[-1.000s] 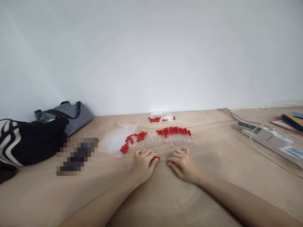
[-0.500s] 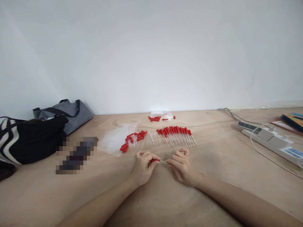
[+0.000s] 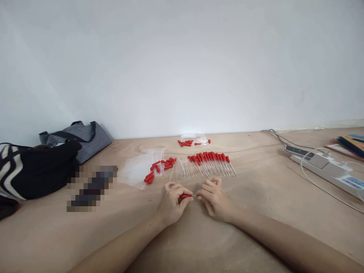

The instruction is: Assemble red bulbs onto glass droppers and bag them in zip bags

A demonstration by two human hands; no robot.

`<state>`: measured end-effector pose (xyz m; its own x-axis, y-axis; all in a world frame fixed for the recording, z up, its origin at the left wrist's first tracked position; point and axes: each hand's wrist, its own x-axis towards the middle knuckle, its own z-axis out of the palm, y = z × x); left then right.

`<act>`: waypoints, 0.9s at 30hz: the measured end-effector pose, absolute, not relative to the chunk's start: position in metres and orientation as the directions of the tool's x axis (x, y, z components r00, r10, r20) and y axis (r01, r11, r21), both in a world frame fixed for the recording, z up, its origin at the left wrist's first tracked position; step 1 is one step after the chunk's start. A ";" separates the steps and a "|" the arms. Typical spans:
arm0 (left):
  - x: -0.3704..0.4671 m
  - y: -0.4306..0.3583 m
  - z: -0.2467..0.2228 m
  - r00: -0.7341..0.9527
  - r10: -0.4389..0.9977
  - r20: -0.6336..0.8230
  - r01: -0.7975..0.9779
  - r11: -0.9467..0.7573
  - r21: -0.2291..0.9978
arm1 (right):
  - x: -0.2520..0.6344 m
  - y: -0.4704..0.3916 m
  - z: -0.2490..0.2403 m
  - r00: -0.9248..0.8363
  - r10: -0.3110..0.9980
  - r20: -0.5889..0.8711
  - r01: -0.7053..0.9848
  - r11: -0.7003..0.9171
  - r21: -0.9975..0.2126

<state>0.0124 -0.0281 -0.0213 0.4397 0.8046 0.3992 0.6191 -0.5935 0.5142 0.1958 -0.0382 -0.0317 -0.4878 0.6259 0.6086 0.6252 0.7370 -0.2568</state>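
Note:
My left hand (image 3: 173,203) pinches a red rubber bulb (image 3: 184,196) between thumb and fingers. From the bulb a thin clear tube (image 3: 194,196) runs to my right hand (image 3: 213,199), whose fingertips are closed on it. Just beyond my hands lies a row of clear tubes with red bulbs (image 3: 213,157). Left of that row are bare clear tubes (image 3: 183,168). Loose red bulbs (image 3: 149,177) rest on and beside clear plastic bags (image 3: 136,168).
More red bulbs (image 3: 185,143) and a small plastic bag (image 3: 196,138) lie near the wall. Black bag (image 3: 42,167), striped bag (image 3: 95,142) and pixelated dark object (image 3: 93,187) at left. Power strip (image 3: 332,172) with cables and books (image 3: 351,146) at right.
My right hand has moved slightly left, closer to my left hand. Less of the clear tube shows between them, and more of the red bulb is visible.

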 end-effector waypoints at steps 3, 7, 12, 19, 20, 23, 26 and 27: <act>0.013 -0.026 -0.022 0.430 0.813 0.392 0.613 -0.582 0.534 | 0.197 -0.036 -0.033 -0.492 0.654 0.575 0.629 0.724 -0.285; 0.013 -0.022 -0.021 0.389 0.842 0.374 0.632 -0.539 0.557 | 0.199 -0.034 -0.026 -0.502 0.693 0.517 0.644 0.699 -0.311; 0.007 -0.019 -0.017 0.405 0.841 0.359 0.643 -0.541 0.542 | 0.206 -0.031 -0.017 -0.455 0.739 0.497 0.705 0.640 -0.305; -0.017 -0.008 -0.009 0.283 0.894 0.348 0.809 -0.417 0.414 | 0.216 0.007 -0.018 0.000 0.885 0.466 0.860 0.238 -0.452; -0.021 -0.005 -0.009 0.261 0.902 0.344 0.826 -0.393 0.404 | 0.216 0.015 -0.018 0.076 0.891 0.449 0.870 0.161 -0.466; -0.027 0.000 -0.009 0.212 0.922 0.325 0.860 -0.334 0.385 | 0.214 0.037 -0.015 0.226 0.896 0.383 0.886 -0.025 -0.463; -0.031 0.002 -0.008 0.181 0.928 0.325 0.880 -0.300 0.369 | 0.209 0.050 -0.015 0.296 0.892 0.341 0.894 -0.132 -0.428; -0.031 0.003 -0.008 0.172 0.929 0.327 0.885 -0.291 0.363 | 0.206 0.053 -0.015 0.304 0.892 0.334 0.897 -0.150 -0.415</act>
